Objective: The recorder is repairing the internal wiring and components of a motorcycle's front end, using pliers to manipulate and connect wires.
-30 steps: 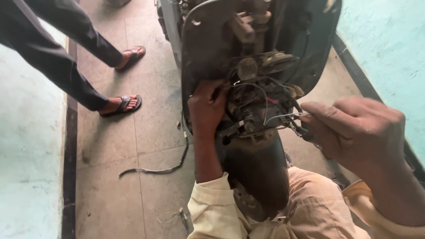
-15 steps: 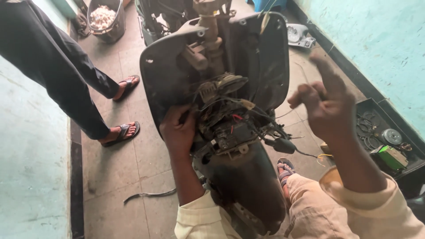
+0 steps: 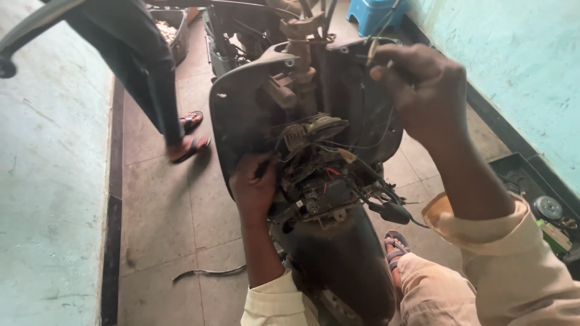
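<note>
A stripped scooter front (image 3: 254, 115) stands before me, its black inner panel, steering column and tangled wiring (image 3: 320, 175) exposed above the black mudguard (image 3: 338, 259). My left hand (image 3: 254, 187) grips the left side of the wiring cluster, fingers tucked behind the panel edge. My right hand (image 3: 423, 90) is raised at the upper right, its fingers pinched on thin wires (image 3: 377, 51) that lead down toward the cluster. A black connector (image 3: 389, 211) hangs at the right of the wiring.
Another person's legs in dark trousers and sandals (image 3: 187, 145) stand at the left on the tiled floor. A loose black cable (image 3: 208, 273) lies on the tiles. A blue stool (image 3: 377, 15) stands at the back, and a tray of parts (image 3: 547, 208) sits by the turquoise wall.
My right hand rose from beside the wiring to the upper right and closed on thin wires. The view tilted up. My left hand stayed on the cluster. The other person stepped back.
</note>
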